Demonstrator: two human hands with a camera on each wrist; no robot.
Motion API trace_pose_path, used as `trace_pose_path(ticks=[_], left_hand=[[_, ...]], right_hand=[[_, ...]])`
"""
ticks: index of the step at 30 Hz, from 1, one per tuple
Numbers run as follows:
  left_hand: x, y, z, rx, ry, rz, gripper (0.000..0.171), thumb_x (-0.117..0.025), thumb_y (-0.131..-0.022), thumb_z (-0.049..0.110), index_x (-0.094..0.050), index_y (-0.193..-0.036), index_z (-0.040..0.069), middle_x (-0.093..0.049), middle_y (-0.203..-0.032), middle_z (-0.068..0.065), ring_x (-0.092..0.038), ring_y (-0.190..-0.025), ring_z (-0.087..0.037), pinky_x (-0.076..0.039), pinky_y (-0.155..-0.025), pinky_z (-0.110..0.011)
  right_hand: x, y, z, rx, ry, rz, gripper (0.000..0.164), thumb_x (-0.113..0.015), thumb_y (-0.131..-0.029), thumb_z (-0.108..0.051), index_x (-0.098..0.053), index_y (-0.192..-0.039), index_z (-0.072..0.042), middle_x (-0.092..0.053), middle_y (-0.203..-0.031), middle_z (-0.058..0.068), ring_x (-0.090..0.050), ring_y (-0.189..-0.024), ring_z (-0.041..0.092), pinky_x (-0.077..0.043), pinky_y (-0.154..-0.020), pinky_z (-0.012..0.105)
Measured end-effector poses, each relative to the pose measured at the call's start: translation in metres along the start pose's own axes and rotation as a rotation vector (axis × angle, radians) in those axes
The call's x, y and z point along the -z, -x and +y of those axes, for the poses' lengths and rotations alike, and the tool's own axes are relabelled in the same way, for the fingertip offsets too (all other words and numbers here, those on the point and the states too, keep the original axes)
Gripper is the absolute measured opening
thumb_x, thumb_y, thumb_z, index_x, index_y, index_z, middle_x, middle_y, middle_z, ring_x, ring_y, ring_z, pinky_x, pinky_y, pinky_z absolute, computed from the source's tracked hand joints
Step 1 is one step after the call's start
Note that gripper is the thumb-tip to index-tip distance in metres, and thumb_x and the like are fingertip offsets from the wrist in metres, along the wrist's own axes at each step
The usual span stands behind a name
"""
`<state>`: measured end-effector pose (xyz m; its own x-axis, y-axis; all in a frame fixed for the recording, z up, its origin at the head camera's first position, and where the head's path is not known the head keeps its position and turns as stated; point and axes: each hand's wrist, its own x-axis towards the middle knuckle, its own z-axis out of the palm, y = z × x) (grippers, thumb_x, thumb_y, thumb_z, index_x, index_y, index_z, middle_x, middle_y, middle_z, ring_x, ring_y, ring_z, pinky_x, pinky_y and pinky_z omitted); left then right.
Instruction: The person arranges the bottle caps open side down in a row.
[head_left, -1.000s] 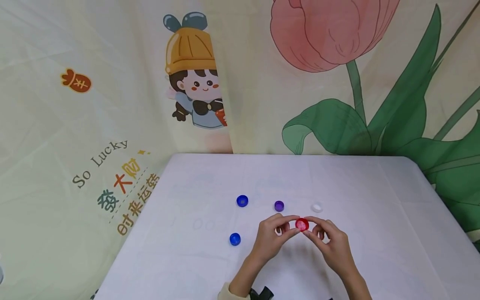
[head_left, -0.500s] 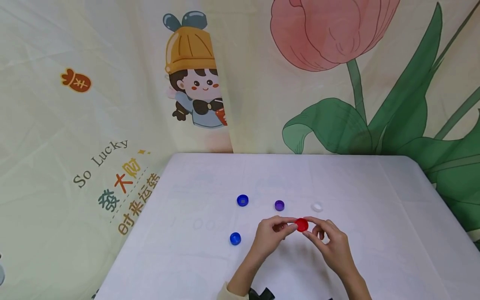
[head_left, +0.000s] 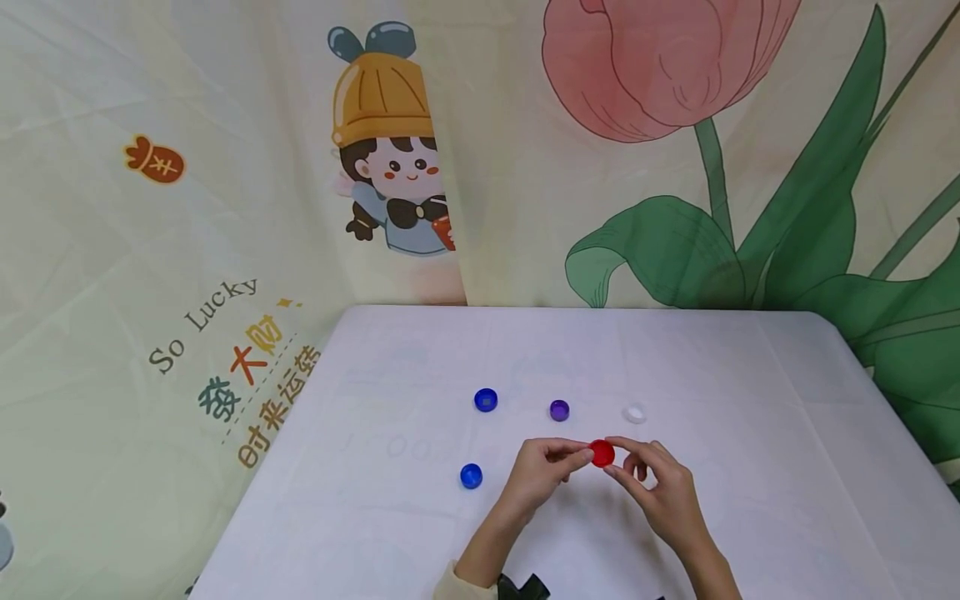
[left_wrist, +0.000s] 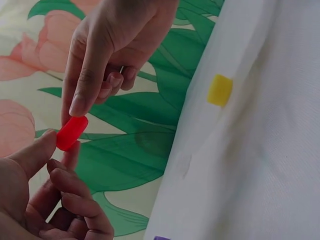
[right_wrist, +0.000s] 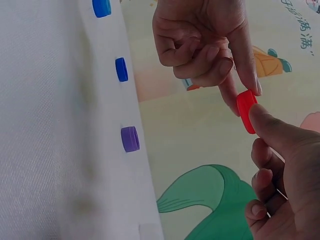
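Note:
A red bottle cap [head_left: 602, 453] is held up above the white table, between my two hands. My left hand [head_left: 542, 472] pinches its left side with thumb and forefinger. From the right, my right hand [head_left: 662, 492] pinches the same cap with thumb and fingertip. In the left wrist view the red cap [left_wrist: 72, 133] is seen edge-on, with fingertips of both hands on its rim. The right wrist view also has the red cap [right_wrist: 246, 111] gripped from both sides, the other fingers of each hand curled in.
On the white table [head_left: 360, 517] lie a dark blue cap [head_left: 486, 400], a lighter blue cap [head_left: 471, 476], a purple cap [head_left: 559, 410] and a whitish clear cap [head_left: 634, 413]. A yellow cap [left_wrist: 220, 90] shows in the left wrist view. Behind hangs a printed cloth [head_left: 502, 167].
The red cap has turned from its hollow side to a plain red face toward the head camera. My left thumb has shifted up along it. Both hands have moved very slightly.

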<state>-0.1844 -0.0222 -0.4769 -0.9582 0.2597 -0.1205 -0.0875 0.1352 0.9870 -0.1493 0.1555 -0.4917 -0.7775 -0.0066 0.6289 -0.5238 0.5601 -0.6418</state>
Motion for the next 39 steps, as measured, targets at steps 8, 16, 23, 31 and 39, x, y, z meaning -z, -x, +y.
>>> trace_pose_path(ticks=[8, 16, 23, 31, 39], left_hand=[[-0.001, -0.002, -0.002, -0.005, -0.005, 0.014, 0.025, -0.073, -0.079, 0.03, -0.074, -0.091, 0.008, -0.066, -0.075, 0.0, -0.046, -0.058, -0.01, -0.035, -0.051, -0.021], [0.003, -0.002, -0.002, -0.073, -0.039, 0.027, 0.022, -0.072, -0.08, 0.03, -0.074, -0.095, 0.014, -0.064, -0.074, 0.002, -0.048, -0.06, -0.01, -0.038, -0.051, -0.02], [0.009, 0.0, -0.001, -0.303, -0.11, -0.011, 0.02, -0.069, -0.084, 0.018, -0.071, -0.103, 0.014, -0.056, -0.07, 0.001, -0.046, -0.063, -0.009, -0.037, -0.052, -0.019], [0.015, 0.016, 0.03, -0.627, -0.196, -0.058, 0.018, -0.07, -0.08, 0.004, -0.071, -0.098, -0.001, -0.051, -0.064, -0.005, -0.042, -0.06, -0.005, -0.036, -0.051, -0.019], [0.013, 0.015, 0.026, -0.768, -0.259, -0.089, 0.017, -0.072, -0.077, 0.002, -0.071, -0.094, 0.0, -0.049, -0.063, -0.003, -0.041, -0.058, -0.005, -0.035, -0.05, -0.017]], right_hand=[[0.0, 0.002, 0.004, -0.016, 0.013, -0.03, 0.042, -0.081, -0.067, -0.008, -0.068, -0.107, -0.016, -0.05, -0.069, -0.013, -0.043, -0.064, 0.004, -0.038, -0.053, 0.018], [-0.002, 0.002, 0.007, -0.063, 0.029, -0.048, 0.046, -0.083, -0.065, -0.008, -0.069, -0.108, -0.015, -0.049, -0.067, -0.015, -0.043, -0.062, 0.006, -0.04, -0.05, 0.023], [-0.002, 0.005, 0.009, -0.132, -0.034, -0.122, 0.035, -0.082, -0.066, -0.011, -0.071, -0.1, -0.01, -0.049, -0.066, -0.015, -0.043, -0.061, 0.006, -0.036, -0.05, 0.02], [0.009, -0.003, -0.014, -0.218, -0.241, -0.177, 0.026, -0.075, -0.071, 0.001, -0.069, -0.096, 0.0, -0.052, -0.067, -0.007, -0.044, -0.061, 0.012, -0.036, -0.054, 0.024], [0.009, 0.002, 0.001, -0.347, -0.36, -0.229, 0.019, -0.065, -0.084, -0.003, -0.067, -0.103, -0.002, -0.059, -0.071, 0.002, -0.048, -0.062, 0.013, -0.04, -0.055, 0.024]])
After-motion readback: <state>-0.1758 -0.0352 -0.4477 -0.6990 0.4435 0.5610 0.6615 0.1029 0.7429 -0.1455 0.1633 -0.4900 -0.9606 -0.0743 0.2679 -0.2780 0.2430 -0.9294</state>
